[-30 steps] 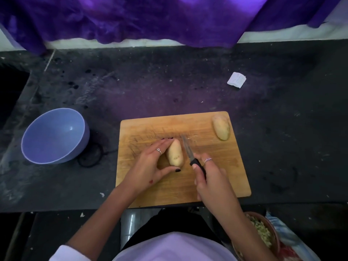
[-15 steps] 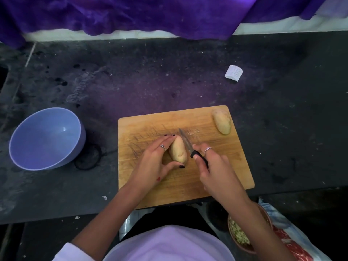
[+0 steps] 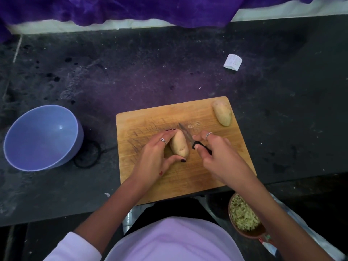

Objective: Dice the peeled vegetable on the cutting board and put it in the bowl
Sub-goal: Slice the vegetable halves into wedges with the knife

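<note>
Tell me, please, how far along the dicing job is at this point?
Done: both potatoes look peeled. In hand: the left hand steadies one potato on the cutting board, and the right hand holds the knife beside it, no cut visible yet. Left: dicing it and the second potato; the bowl holds nothing.

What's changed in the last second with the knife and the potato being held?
The knife in the right hand swung from alongside the potato to slant against its right side. The left hand kept holding the potato. The second potato and blue bowl stayed put.
</note>
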